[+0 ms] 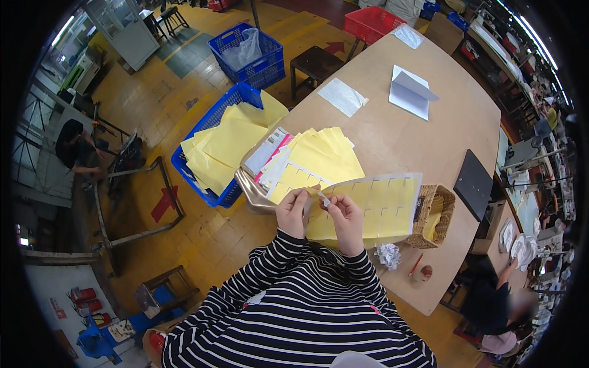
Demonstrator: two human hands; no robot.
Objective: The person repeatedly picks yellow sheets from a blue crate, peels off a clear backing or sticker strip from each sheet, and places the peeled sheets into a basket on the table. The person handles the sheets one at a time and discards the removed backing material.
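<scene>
Striped sleeves lead to my left hand [293, 211] and right hand [345, 216], close together (fingertips pinched) on a small label [324, 199] above the yellow sticker sheet [374, 208] on the table [392, 141].

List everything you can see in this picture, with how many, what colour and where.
Yellow sticker sheet with cut-out squares: one, yellow, under both hands.
Pile of yellow sheets: one pile, yellow, on the table beyond the hands.
Woven wicker basket: one, brown, right of the sheet.
Blue plastic crates: two, blue; the nearer holds yellow sheets.
Red plastic crate: one, red, beyond the table.
Folded white paper: one, white, far side.
Black flat pad: one, black, right edge.
Crumpled white paper: one, white, near edge.
Tan wooden table: one.
Left hand: pinching the sheet's edge.
Right hand: pinching a small white strip.
</scene>
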